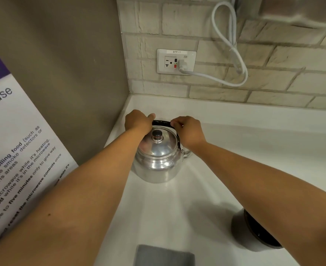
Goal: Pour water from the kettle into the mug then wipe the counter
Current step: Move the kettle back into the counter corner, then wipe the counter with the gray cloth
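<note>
A shiny metal kettle (156,160) with a black-knobbed lid stands on the white counter (254,150), close to the back left corner. Its black handle arches over the lid. My left hand (138,121) is closed on the left end of that handle, and my right hand (189,131) is closed on the right end. A mug (254,233), white outside and dark inside, sits near the front right, partly hidden under my right forearm. A folded grey cloth (164,256) lies at the counter's front edge.
A beige side wall with a printed microwave notice (14,150) borders the counter on the left. On the brick backsplash is a wall socket (175,61) with a white cable (233,54) plugged in and looping upward.
</note>
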A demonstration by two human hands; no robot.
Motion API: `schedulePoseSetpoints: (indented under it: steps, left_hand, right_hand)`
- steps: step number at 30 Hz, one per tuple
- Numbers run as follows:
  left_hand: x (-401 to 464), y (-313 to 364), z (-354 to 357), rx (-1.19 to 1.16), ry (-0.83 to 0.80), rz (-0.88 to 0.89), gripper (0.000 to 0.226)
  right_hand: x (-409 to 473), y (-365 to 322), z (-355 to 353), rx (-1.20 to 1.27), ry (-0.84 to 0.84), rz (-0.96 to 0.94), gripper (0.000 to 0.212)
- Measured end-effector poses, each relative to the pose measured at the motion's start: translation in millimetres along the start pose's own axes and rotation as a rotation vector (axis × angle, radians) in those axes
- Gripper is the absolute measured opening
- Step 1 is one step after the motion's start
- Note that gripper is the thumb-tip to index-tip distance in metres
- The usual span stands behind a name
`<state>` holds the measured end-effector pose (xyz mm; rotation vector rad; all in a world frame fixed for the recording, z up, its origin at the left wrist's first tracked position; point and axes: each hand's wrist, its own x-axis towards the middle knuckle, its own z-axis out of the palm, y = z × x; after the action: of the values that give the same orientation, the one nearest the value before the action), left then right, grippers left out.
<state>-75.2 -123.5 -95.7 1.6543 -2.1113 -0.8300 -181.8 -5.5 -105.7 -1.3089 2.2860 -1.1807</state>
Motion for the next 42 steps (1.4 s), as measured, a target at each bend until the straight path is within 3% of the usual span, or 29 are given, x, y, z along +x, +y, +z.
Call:
schedulePoseSetpoints:
  steps: [3,7,15,18,22,25,28,30,32,35,42]
  left_hand:
    - [-5.0,1.4,-4.3,0.004,0.004,0.006,0.046]
    - [-21.1,4.5,-18.5,-0.031,0.121,0.143,0.056]
    - [-115.9,7.2,-52.2,-0.281,0.341,0.515,0.022]
    - [-187.8,-17.5,-37.3,-0.242,0.261,0.587,0.015]
    - [-281.8,-80.8,6.1,-0.025,0.063,0.520,0.020]
    - [-338.2,-127.8,37.2,0.105,-0.017,0.532,0.016]
    - [-367.9,-151.6,56.5,0.205,-0.072,0.524,0.044]
    - [-367.4,-155.3,63.4,0.354,-0.100,0.532,0.053]
    - [-357.4,-147.3,71.1,0.470,-0.120,0.534,0.055]
    - [-325.8,-113.2,90.0,0.532,-0.161,0.524,0.055]
    - [-273.6,-53.7,122.7,0.603,-0.252,0.558,0.057]
  right_hand:
    - [1.6,-1.7,-4.2,-0.027,-0.044,0.007,0.027]
    - [-1.1,-6.4,-15.7,-0.053,-0.110,0.068,0.032]
    - [-72.5,-27.9,-57.3,0.008,-0.012,-0.037,0.028]
    - [-123.1,-28.7,-86.3,0.002,0.021,-0.129,0.027]
    - [-206.5,-10.7,-120.1,-0.016,0.131,-0.219,0.026]
    - [-272.0,23.7,-140.3,0.035,0.309,-0.166,0.025]
    - [-328.0,73.7,-150.5,0.039,0.454,0.006,0.031]
    - [-356.5,104.2,-150.8,-0.034,0.394,0.172,0.042]
    - [-375.7,127.2,-146.4,-0.205,0.178,0.284,0.054]
    - [-387.2,144.8,-137.2,-0.503,-0.109,0.278,0.064]
    - [-390.0,152.0,-133.1,-0.608,-0.165,0.253,0.064]
